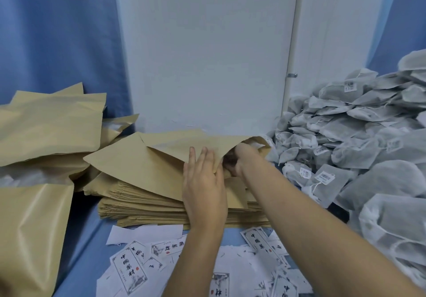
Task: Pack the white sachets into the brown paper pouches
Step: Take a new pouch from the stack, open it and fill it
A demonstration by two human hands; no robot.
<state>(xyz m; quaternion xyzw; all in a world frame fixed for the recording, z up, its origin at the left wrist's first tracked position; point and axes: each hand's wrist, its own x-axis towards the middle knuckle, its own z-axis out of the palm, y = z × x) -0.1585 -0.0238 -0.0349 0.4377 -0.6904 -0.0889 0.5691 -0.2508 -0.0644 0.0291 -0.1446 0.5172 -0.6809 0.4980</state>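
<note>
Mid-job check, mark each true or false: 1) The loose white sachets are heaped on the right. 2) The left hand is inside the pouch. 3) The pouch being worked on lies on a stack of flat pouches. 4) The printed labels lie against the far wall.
1) True: the white sachets are piled on the right.
2) False: the left hand lies flat on top of the pouch; the right hand reaches into its mouth.
3) True: it rests on the stack of flat brown pouches.
4) False: the printed labels lie at the near edge, in front of the stack.
</note>
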